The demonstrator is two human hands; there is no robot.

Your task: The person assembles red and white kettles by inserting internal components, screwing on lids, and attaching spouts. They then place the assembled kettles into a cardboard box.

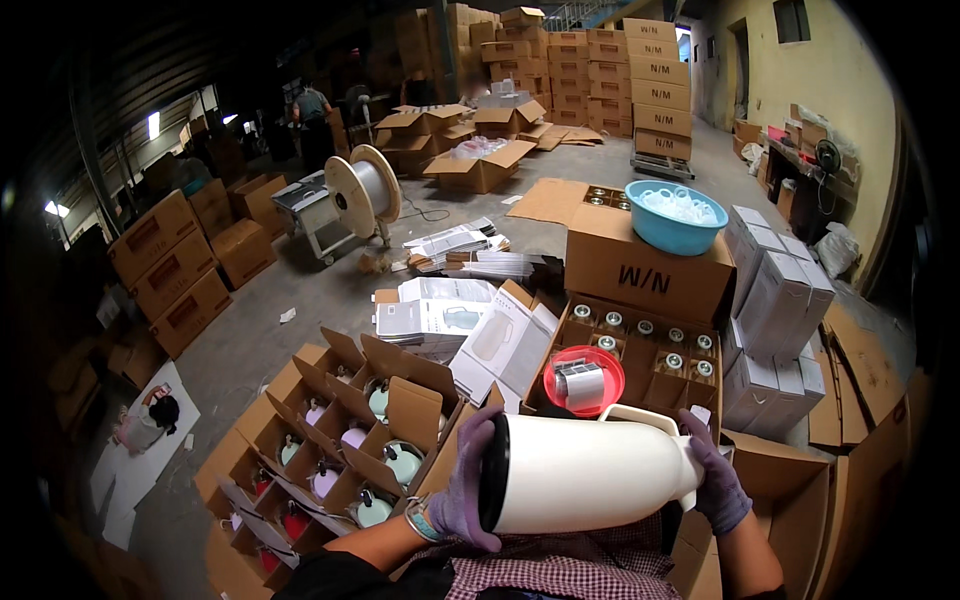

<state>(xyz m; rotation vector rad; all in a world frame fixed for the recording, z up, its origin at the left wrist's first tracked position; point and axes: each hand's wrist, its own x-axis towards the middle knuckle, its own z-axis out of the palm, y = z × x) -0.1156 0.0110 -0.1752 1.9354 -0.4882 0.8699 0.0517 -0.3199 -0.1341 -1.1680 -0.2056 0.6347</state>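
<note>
A white vacuum jug (590,475) lies sideways in the air in front of my checked apron. My left hand (464,490), in a purple glove, is wrapped round its black base (494,474). At the other end my right hand (716,476), gloved alike, grips the jug by its top near the spout. The jug's handle (640,418) points away from me. Just beyond it, a red bowl (617,375) holds a small stack of silvery-white labels or cards (580,384). Left of the jug stands a divided carton (375,350) with mint, lilac and red jugs.
Behind the red bowl, an open carton (640,262) holds several glass liners (645,328); a blue basin (678,240) of clear plastic parts rests on it. White boxes (785,300) stack at right. Flat printed boxes (440,308) lie ahead. A child (150,422) lies on a sheet at left.
</note>
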